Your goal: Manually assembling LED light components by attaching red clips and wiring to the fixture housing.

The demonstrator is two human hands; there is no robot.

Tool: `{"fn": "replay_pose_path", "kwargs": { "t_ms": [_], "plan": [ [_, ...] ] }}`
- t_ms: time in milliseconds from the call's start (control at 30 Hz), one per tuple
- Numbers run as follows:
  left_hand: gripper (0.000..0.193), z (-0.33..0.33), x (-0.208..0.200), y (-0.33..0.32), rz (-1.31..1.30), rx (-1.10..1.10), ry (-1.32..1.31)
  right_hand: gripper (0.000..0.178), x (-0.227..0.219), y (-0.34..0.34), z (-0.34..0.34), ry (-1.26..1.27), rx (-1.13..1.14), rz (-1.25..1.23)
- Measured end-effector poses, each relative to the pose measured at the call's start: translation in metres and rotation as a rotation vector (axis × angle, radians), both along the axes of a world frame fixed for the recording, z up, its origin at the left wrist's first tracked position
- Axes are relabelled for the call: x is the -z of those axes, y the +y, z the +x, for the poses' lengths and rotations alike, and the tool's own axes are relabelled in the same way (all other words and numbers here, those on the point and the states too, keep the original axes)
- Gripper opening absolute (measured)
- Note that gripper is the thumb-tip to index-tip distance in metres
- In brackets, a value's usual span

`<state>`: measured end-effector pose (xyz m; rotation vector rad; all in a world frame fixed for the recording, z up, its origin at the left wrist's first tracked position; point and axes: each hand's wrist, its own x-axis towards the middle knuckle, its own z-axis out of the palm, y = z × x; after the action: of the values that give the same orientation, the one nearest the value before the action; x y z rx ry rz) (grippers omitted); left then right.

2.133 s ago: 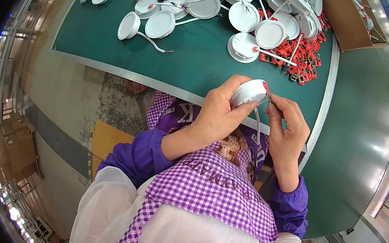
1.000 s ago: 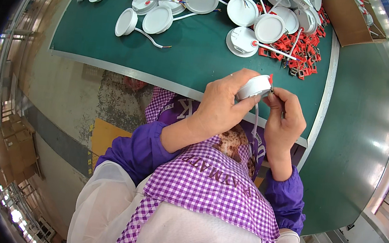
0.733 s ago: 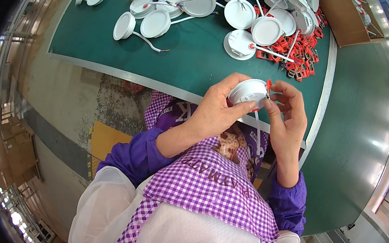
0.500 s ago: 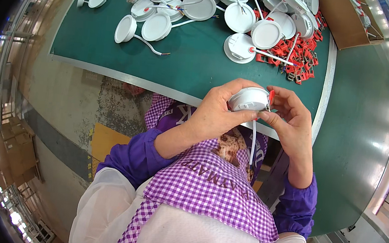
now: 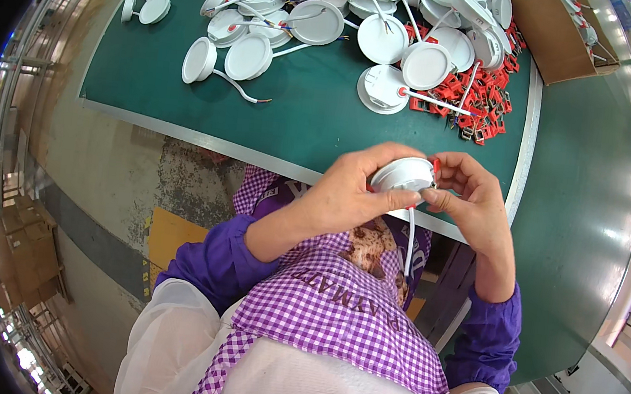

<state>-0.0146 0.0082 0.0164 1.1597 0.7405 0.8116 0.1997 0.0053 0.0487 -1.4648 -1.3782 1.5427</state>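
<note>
Over the table's front edge, my left hand [image 5: 355, 186] is closed round a white round downlight [image 5: 401, 175], its thumb along the near side. A white cable [image 5: 409, 241] with a red collar hangs down from the lamp. My right hand [image 5: 469, 199] pinches a small red clip [image 5: 436, 166] against the lamp's right side; the fingers partly hide it. On the table beyond lies a heap of red clips [image 5: 487, 100] with metal parts. Several more white downlights [image 5: 249, 57] are piled along the far side, some with loose cables.
The green table [image 5: 293, 121] has a metal edge strip [image 5: 221, 143]. A cardboard box [image 5: 552, 33] holding lamps stands at the far right, beside another green surface [image 5: 572, 247]. Below on the left, a yellow-brown sheet [image 5: 173, 236] lies on the floor and stacked cartons [image 5: 22, 247] stand farther off.
Both hands and the held downlight have shifted slightly downward in the picture. The lamp is tilted a little differently, and the right hand still pinches the red clip at its side.
</note>
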Motion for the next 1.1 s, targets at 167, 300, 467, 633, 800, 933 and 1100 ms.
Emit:
{"fn": "replay_pose_path", "kwargs": {
  "t_ms": [167,300,467,633,800,933,1100],
  "plan": [
    [0.054,-0.013,0.007,0.052,0.759,-0.352,0.535,0.037,-0.042,0.048,0.051,-0.114,0.188,0.164],
    [0.061,0.002,0.022,0.071,0.959,-0.403,0.808,0.041,-0.098,0.12,0.091,0.072,0.573,0.78],
    [0.064,0.003,0.04,0.071,0.857,-0.401,0.942,0.025,-0.061,0.103,0.068,-0.219,0.399,0.49],
    [0.063,-0.019,0.033,0.051,0.76,-0.276,0.867,0.014,0.027,0.055,0.053,-0.634,0.307,0.502],
    [0.073,-0.038,0.027,0.028,0.723,-0.142,0.866,0.022,0.041,0.043,0.026,-0.773,0.21,0.705],
    [0.079,-0.032,0.037,0.028,0.69,-0.275,0.911,0.025,0.05,0.048,0.025,-0.925,0.12,0.795],
    [0.077,-0.03,0.038,0.022,0.69,-0.307,0.814,0.019,0.057,0.036,0.024,-1.004,0.116,0.805]
  ]
}}
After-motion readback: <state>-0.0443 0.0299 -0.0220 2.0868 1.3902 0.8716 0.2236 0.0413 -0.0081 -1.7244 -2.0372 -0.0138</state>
